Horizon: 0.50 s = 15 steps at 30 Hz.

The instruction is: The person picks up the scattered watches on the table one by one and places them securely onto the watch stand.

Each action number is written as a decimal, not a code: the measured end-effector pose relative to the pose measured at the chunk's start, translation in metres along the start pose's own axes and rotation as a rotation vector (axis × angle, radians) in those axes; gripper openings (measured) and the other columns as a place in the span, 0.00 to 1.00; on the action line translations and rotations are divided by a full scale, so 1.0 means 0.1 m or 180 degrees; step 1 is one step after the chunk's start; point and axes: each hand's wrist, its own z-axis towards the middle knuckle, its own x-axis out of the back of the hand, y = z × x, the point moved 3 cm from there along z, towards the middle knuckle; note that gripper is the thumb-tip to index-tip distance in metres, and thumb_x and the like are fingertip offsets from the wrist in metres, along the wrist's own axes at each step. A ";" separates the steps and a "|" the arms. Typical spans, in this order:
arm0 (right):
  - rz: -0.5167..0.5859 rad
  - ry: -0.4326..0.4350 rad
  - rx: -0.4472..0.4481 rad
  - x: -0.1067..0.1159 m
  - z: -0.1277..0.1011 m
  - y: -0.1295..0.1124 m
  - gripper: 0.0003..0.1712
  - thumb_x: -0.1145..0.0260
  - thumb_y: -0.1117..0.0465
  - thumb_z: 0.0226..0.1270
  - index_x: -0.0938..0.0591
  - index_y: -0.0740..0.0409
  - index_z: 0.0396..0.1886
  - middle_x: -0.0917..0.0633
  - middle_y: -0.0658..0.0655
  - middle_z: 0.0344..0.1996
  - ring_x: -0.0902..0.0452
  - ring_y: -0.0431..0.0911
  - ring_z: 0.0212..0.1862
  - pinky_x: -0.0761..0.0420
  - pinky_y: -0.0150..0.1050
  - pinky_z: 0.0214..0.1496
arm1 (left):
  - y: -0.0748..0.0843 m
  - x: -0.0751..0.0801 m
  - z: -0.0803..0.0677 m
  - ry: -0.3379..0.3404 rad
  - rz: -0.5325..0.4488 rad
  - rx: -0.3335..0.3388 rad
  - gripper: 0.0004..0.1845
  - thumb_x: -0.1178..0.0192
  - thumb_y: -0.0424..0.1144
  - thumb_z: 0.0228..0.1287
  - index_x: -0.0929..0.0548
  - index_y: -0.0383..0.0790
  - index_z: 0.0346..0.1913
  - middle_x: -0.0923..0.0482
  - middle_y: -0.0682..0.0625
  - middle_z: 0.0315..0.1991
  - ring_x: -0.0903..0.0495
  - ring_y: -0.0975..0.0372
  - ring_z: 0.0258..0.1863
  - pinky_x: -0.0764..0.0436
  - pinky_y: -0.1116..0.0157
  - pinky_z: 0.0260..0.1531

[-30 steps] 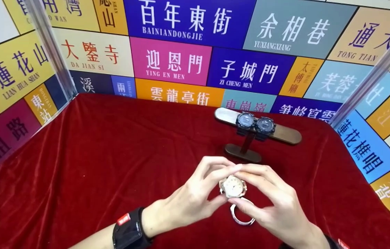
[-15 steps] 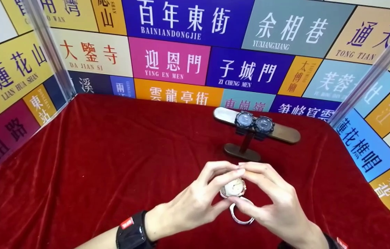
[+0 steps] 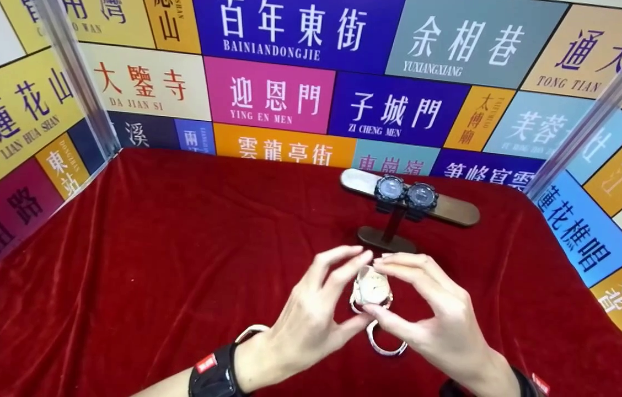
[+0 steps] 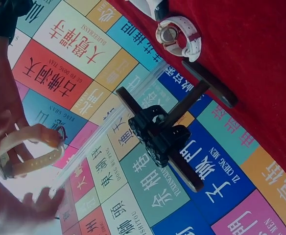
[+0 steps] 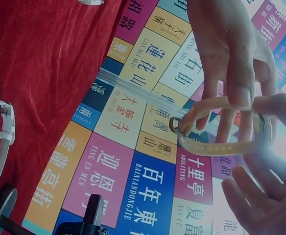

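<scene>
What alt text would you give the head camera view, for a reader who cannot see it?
Two hands, left hand and right hand, hold a pale watch above a red velvet cloth. Behind them, a wooden stand carries two dark watches, before walls of colourful signs.

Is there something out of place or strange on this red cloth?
Mostly tidy: two dark watches sit upright on the stand. One white watch lies loose on the red cloth, below the hands, off the stand. Both hands hold a pale watch in the air.
</scene>
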 end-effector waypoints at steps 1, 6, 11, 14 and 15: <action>-0.0020 0.0034 -0.0031 -0.01 0.01 0.00 0.26 0.23 0.70 0.35 0.19 0.68 0.41 0.18 0.62 0.40 0.22 0.48 0.45 0.26 0.27 0.55 | 0.00 0.00 -0.01 0.0072 0.0093 0.0083 0.35 0.32 0.40 0.49 0.32 0.33 0.60 0.30 0.41 0.54 0.27 0.58 0.54 0.25 0.68 0.53; -0.0110 0.0228 -0.0223 -0.02 0.06 -0.03 0.28 0.23 0.72 0.33 0.19 0.67 0.41 0.18 0.62 0.38 0.22 0.47 0.44 0.25 0.27 0.54 | 0.01 0.01 -0.04 0.0319 0.0566 0.0353 0.33 0.30 0.45 0.46 0.27 0.34 0.56 0.26 0.45 0.49 0.23 0.60 0.44 0.22 0.68 0.41; -0.0174 0.0365 -0.0347 -0.03 0.08 -0.05 0.29 0.23 0.75 0.31 0.19 0.68 0.41 0.18 0.62 0.37 0.22 0.46 0.43 0.25 0.27 0.52 | 0.02 0.04 -0.01 0.0436 0.0874 0.0551 0.25 0.29 0.46 0.43 0.21 0.39 0.45 0.22 0.50 0.39 0.22 0.63 0.33 0.23 0.70 0.31; -0.0180 0.0406 -0.0388 -0.04 0.08 -0.05 0.29 0.24 0.75 0.30 0.19 0.69 0.41 0.18 0.62 0.38 0.22 0.46 0.44 0.25 0.27 0.51 | 0.01 0.05 0.02 0.0447 0.0985 0.0560 0.17 0.30 0.45 0.44 0.18 0.42 0.38 0.21 0.53 0.33 0.23 0.65 0.30 0.24 0.71 0.27; -0.0183 0.0417 -0.0398 -0.05 0.07 -0.05 0.29 0.23 0.75 0.31 0.19 0.68 0.41 0.18 0.62 0.38 0.22 0.46 0.44 0.25 0.27 0.51 | 0.01 0.05 0.03 0.0451 0.1003 0.0538 0.15 0.30 0.44 0.45 0.18 0.42 0.36 0.21 0.55 0.31 0.23 0.65 0.29 0.25 0.72 0.26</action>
